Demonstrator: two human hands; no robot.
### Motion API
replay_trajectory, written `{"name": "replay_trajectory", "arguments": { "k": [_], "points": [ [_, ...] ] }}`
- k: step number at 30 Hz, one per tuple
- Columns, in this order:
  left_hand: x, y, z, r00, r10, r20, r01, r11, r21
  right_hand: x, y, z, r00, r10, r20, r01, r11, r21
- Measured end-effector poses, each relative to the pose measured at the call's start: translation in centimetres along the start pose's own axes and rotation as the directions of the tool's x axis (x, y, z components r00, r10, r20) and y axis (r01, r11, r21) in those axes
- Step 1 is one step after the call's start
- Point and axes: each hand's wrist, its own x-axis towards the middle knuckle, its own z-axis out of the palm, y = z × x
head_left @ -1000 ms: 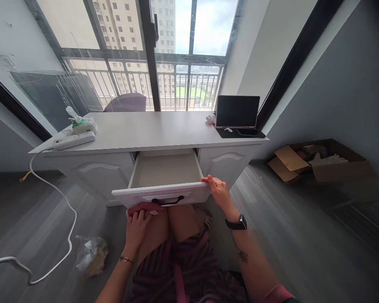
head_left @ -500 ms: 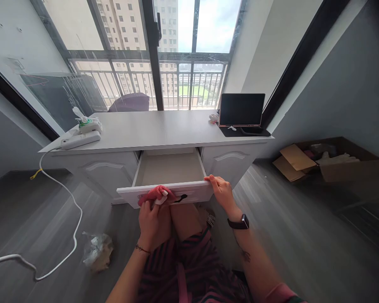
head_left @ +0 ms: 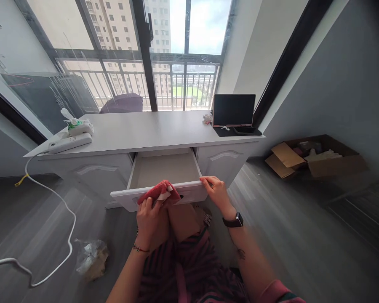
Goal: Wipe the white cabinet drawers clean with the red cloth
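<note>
A white drawer (head_left: 164, 166) is pulled out from the middle of the white desk (head_left: 139, 130), and its inside looks bare. My left hand (head_left: 148, 214) is closed on a red cloth (head_left: 159, 191) with a whitish patch, held against the drawer's front panel (head_left: 123, 198). Part of the dark handle (head_left: 181, 197) shows beside the cloth; the rest is hidden. At the right end of the panel, my right hand (head_left: 216, 191) pinches the top edge, fingers over the rim and thumb side toward me.
A tablet (head_left: 234, 110) stands on a black mat at the desk's right. A power strip (head_left: 70, 143) and tissue pack (head_left: 78, 126) lie at the left. A white cable (head_left: 61, 198) crosses the floor near a plastic bag (head_left: 93, 259). An open cardboard box (head_left: 337, 166) sits at right.
The red cloth has moved slightly along the panel toward the handle, covering more of it. My right hand keeps its hold. The whole view has shifted a little.
</note>
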Motion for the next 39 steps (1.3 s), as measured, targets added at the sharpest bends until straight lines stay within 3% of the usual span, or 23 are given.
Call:
{"name": "replay_trajectory", "arguments": {
  "k": [4, 8, 11, 12, 13, 15, 17, 18, 19, 21, 24, 30, 36, 39],
  "points": [
    [-1.9, -5.0, -0.6, 0.971, -0.231, -0.057, 0.233, 0.972, 0.037, -0.1, 0.2, 0.2, 1.000, 0.002, -0.025, -0.002, 1.000, -0.023],
    [-3.4, -8.4, -1.9, 0.867, -0.491, -0.085, 0.486, 0.871, -0.079, -0.1, 0.2, 0.4, 0.999, -0.018, -0.044, 0.016, 0.999, -0.038],
    [-4.1, -9.2, -2.9, 0.761, -0.646, -0.055, 0.621, 0.751, -0.223, -0.3, 0.2, 0.8, 0.994, -0.072, -0.083, 0.067, 0.996, -0.056],
    [-4.4, -9.2, -3.2, 0.698, -0.715, -0.037, 0.674, 0.674, -0.302, -0.5, 0.1, 1.0, 0.989, -0.103, -0.109, 0.095, 0.992, -0.077],
    [-4.7, -9.1, -3.4, 0.605, -0.796, 0.000, 0.727, 0.552, -0.409, -0.9, 0.0, 1.3, 0.979, -0.138, -0.147, 0.123, 0.986, -0.110],
    [-5.6, -8.5, -3.7, 0.318, -0.935, 0.157, 0.756, 0.150, -0.638, -2.1, -0.3, 2.3, 0.947, -0.214, -0.240, 0.169, 0.966, -0.195],
    [-7.1, -8.0, -3.9, 0.041, -0.916, 0.398, 0.607, -0.294, -0.738, -3.7, -0.8, 3.8, 0.916, -0.288, -0.279, 0.221, 0.943, -0.247],
    [-8.0, -7.8, -4.1, -0.042, -0.861, 0.507, 0.520, -0.452, -0.725, -4.7, -1.1, 4.7, 0.916, -0.317, -0.246, 0.260, 0.935, -0.239],
    [-9.0, -7.6, -4.3, -0.089, -0.805, 0.586, 0.460, -0.555, -0.693, -5.6, -1.5, 5.8, 0.925, -0.338, -0.174, 0.301, 0.930, -0.209],
    [-11.1, -7.4, -4.9, -0.104, -0.746, 0.658, 0.463, -0.622, -0.631, -7.0, -2.2, 8.0, 0.941, -0.337, 0.029, 0.338, 0.934, -0.115],
    [-14.0, -7.2, -6.2, -0.058, -0.783, 0.620, 0.600, -0.523, -0.605, -8.0, -2.9, 10.8, 0.932, -0.267, 0.246, 0.283, 0.958, -0.032],
    [-15.4, -6.6, -7.8, 0.059, -0.840, 0.539, 0.721, -0.338, -0.605, -6.2, -2.5, 12.7, 0.960, -0.145, 0.238, 0.131, 0.989, 0.074],
    [-14.1, -6.1, -6.6, 0.283, -0.874, 0.395, 0.758, -0.049, -0.651, -1.3, -2.0, 13.8, 0.959, -0.050, 0.280, 0.022, 0.995, 0.100],
    [-13.4, -5.8, -6.4, 0.330, -0.856, 0.398, 0.774, 0.004, -0.633, 1.8, -1.8, 14.6, 0.952, 0.008, 0.305, -0.026, 0.998, 0.054]
  ]
}}
